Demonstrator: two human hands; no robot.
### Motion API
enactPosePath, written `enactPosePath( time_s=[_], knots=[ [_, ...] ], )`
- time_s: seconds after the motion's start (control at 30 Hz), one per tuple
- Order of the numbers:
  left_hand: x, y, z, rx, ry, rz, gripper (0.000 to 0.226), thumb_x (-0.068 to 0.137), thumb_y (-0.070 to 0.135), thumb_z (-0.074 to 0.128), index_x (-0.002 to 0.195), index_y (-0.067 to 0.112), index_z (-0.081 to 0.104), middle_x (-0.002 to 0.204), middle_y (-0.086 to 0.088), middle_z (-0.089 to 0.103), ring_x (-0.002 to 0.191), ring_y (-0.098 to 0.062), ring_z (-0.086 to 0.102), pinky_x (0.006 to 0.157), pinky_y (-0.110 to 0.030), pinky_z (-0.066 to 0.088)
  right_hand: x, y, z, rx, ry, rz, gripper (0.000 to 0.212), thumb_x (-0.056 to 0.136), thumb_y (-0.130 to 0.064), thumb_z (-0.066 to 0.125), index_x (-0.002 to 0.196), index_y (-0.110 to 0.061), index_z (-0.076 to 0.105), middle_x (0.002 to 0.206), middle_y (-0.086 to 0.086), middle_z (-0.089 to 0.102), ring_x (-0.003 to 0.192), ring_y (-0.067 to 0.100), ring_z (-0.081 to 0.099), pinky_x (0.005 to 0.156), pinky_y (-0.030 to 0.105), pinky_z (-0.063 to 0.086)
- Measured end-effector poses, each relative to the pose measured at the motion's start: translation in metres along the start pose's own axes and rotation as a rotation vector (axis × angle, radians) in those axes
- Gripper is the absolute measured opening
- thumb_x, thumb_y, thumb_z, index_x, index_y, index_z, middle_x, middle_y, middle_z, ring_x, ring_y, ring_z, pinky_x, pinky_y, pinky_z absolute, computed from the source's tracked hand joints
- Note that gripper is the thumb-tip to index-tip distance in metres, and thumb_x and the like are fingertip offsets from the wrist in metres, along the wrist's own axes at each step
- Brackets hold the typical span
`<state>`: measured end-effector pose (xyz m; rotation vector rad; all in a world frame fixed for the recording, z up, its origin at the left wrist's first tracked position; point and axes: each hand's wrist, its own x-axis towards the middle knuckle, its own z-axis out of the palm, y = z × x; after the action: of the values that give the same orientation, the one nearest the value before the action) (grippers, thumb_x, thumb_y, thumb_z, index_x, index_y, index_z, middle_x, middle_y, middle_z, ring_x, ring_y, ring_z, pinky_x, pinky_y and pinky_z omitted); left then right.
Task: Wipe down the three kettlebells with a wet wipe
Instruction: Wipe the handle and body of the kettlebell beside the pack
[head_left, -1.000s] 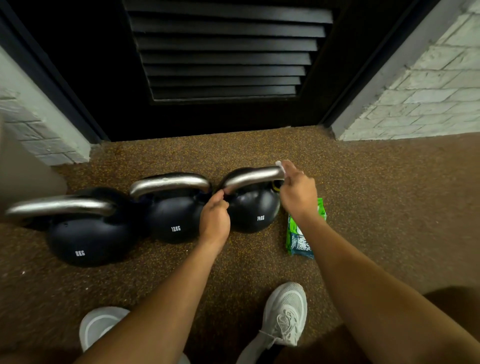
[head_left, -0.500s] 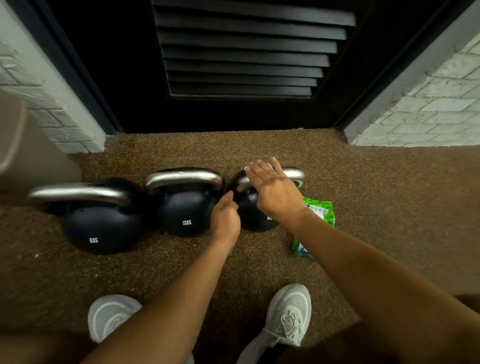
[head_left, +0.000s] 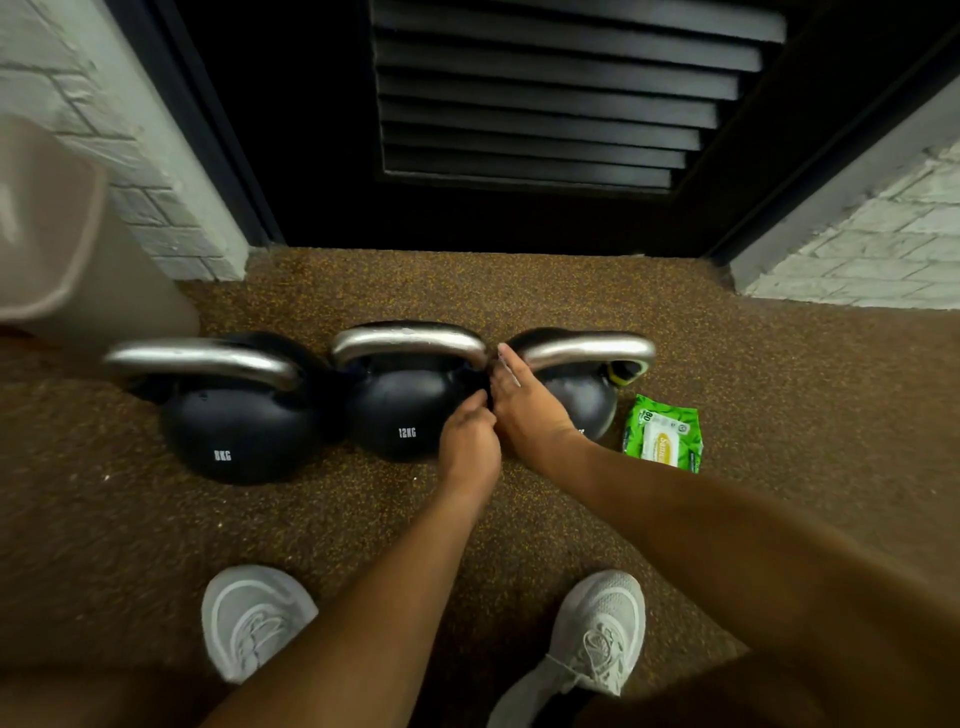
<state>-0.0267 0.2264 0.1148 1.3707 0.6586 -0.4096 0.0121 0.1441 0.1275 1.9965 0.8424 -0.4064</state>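
Three black kettlebells with silver handles stand in a row on the speckled floor: the 8KG kettlebell (head_left: 234, 431) at left, the 12KG kettlebell (head_left: 400, 415) in the middle, and the right kettlebell (head_left: 587, 395). My right hand (head_left: 524, 410) lies with straight fingers along the left end of the right kettlebell's handle. A thin white edge of the wet wipe (head_left: 511, 373) shows under it; the rest is hidden. My left hand (head_left: 467, 447) is curled just beside it, gripping low on that same handle end between the middle and right kettlebells.
A green pack of wet wipes (head_left: 662, 434) lies on the floor right of the kettlebells. A beige bin (head_left: 47, 223) stands at the left. A black louvred door (head_left: 545, 104) is behind, with white brick walls on both sides. My white shoes (head_left: 254, 618) are below.
My right hand slid with the wipe from the right end of the right kettlebell's handle across to its left end, beside my left hand, which has stayed at that end.
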Motion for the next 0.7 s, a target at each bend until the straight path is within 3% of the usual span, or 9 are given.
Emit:
enactPosePath(
  time_s=[0.1, 0.3, 0.43, 0.57, 0.63, 0.7],
  knots=[
    [0.000, 0.000, 0.000, -0.015, -0.021, -0.004, 0.050, 0.101, 0.007, 0.039, 0.150, 0.010, 0.049, 0.153, -0.010, 0.051, 0.138, -0.020, 0.046, 0.101, -0.026, 0.035, 0.005, -0.001, -0.002, -0.025, 0.005, -0.036, 0.060, 0.102, -0.039, 0.039, 0.154, -0.010, 0.028, 0.155, 0.017, 0.036, 0.148, 0.044, 0.015, 0.112, 0.064, -0.016],
    [0.001, 0.001, 0.001, -0.092, -0.001, -0.031, 0.048, 0.100, 0.001, 0.041, 0.147, 0.006, 0.052, 0.148, -0.014, 0.055, 0.135, -0.022, 0.051, 0.108, -0.029, 0.040, -0.004, 0.024, 0.004, 0.073, 0.089, -0.067, 0.039, 0.097, -0.033, 0.050, 0.130, -0.017, 0.063, 0.136, 0.010, 0.059, 0.141, 0.035, 0.035, 0.107, 0.070, -0.021],
    [-0.005, 0.002, 0.005, -0.125, -0.023, -0.048, 0.048, 0.100, 0.002, 0.041, 0.147, 0.005, 0.051, 0.147, -0.011, 0.055, 0.126, -0.016, 0.052, 0.103, -0.026, 0.037, -0.020, 0.047, 0.017, 0.138, 0.253, -0.043, 0.046, 0.102, -0.027, 0.037, 0.141, -0.009, 0.051, 0.149, 0.012, 0.047, 0.145, 0.032, 0.031, 0.107, 0.068, -0.018],
    [-0.008, 0.004, 0.008, -0.120, -0.046, -0.039, 0.047, 0.102, 0.006, 0.043, 0.147, 0.009, 0.052, 0.150, -0.008, 0.054, 0.138, -0.020, 0.049, 0.117, -0.035, 0.035, -0.037, 0.062, 0.034, 0.206, 0.363, 0.025, 0.058, 0.097, -0.023, 0.020, 0.150, -0.011, 0.038, 0.157, 0.009, 0.037, 0.146, 0.027, 0.032, 0.116, 0.064, -0.001],
    [-0.008, 0.007, 0.010, -0.106, -0.042, -0.019, 0.046, 0.102, 0.006, 0.044, 0.147, 0.010, 0.052, 0.150, -0.007, 0.053, 0.140, -0.020, 0.048, 0.121, -0.038, 0.033, -0.041, 0.063, 0.042, 0.266, 0.408, 0.064, 0.066, 0.090, -0.022, 0.012, 0.148, -0.011, 0.042, 0.155, 0.009, 0.040, 0.144, 0.027, 0.036, 0.117, 0.063, 0.010],
    [-0.007, 0.010, 0.012, -0.110, -0.031, 0.004, 0.045, 0.103, 0.005, 0.044, 0.147, 0.008, 0.052, 0.151, -0.007, 0.053, 0.140, -0.020, 0.048, 0.120, -0.036, 0.034, -0.041, 0.062, 0.049, 0.374, 0.497, 0.116, 0.067, 0.085, -0.020, 0.018, 0.141, -0.008, 0.053, 0.147, 0.011, 0.050, 0.138, 0.028, 0.045, 0.116, 0.063, 0.021]
  ],
)
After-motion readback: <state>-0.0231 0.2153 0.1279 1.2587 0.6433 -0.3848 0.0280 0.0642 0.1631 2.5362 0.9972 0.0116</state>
